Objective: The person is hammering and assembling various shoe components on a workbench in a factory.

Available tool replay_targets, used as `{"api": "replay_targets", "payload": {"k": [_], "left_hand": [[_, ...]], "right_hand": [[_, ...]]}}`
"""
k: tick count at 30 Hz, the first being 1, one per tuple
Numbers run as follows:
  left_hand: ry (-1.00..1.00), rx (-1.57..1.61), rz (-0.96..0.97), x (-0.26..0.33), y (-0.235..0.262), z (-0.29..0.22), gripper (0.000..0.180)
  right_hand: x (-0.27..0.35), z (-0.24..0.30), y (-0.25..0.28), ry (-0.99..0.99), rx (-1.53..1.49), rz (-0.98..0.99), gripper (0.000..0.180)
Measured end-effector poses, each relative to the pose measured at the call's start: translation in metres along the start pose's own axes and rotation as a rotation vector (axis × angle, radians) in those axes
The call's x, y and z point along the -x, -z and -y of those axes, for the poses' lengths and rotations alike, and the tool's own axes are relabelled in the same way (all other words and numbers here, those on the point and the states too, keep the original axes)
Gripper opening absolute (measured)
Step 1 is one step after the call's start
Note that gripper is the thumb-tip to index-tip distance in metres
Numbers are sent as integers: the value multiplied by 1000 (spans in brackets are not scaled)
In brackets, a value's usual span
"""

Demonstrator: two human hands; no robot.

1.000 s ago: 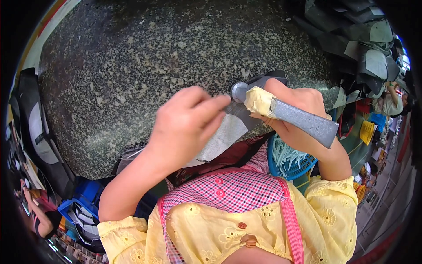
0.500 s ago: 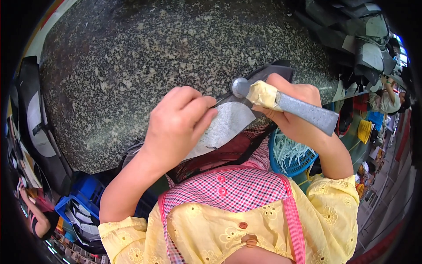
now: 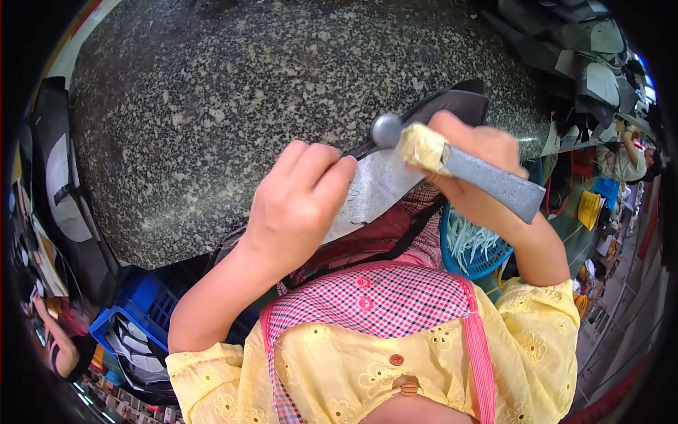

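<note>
A black, leather-like piece (image 3: 443, 108) with a light grey backing patch (image 3: 376, 185) lies along the near edge of the speckled stone table (image 3: 212, 92). My left hand (image 3: 300, 194) is closed on the piece's folded edge, fingertips pinched at the seam. My right hand (image 3: 484, 152) grips a hammer (image 3: 491, 180) close to its head; the handle is hidden behind head and fingers. The head has a round polished face, a flat wedge end and yellowish tape round its middle. Its round face is over the black edge, just right of my left fingertips; contact cannot be made out.
Black and grey cut pieces pile up at the far right (image 3: 597, 81) and left (image 3: 67, 191) of the table. Below its edge stand a blue basket of pale strips (image 3: 473, 244) and a blue crate (image 3: 141, 300) with pieces. Other people (image 3: 63, 346) sit at both sides.
My left hand has shifted slightly right along the edge. The black piece's far end has moved a little away and to the right. The hammer stays over the edge in my right hand.
</note>
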State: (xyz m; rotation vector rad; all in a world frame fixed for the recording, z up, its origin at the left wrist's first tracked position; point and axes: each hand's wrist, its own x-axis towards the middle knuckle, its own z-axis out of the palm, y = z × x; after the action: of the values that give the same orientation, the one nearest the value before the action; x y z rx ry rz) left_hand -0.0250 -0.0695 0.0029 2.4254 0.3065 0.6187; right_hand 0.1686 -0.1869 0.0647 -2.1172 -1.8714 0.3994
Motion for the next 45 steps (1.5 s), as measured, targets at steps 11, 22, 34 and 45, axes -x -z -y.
{"api": "replay_targets", "payload": {"k": [11, 22, 34, 45], "left_hand": [[116, 66, 7, 6, 7, 1, 17], [10, -44, -16, -38, -17, 3, 18], [-91, -267, -41, -17, -8, 2, 21], [-76, -308, -5, -1, 9, 2, 24]], "right_hand": [[0, 4, 8, 23, 9, 132, 24], [1, -5, 8, -170, -5, 53, 23], [-10, -6, 8, 46, 28, 79, 22], [-11, 8, -2, 124, -62, -14, 23]]}}
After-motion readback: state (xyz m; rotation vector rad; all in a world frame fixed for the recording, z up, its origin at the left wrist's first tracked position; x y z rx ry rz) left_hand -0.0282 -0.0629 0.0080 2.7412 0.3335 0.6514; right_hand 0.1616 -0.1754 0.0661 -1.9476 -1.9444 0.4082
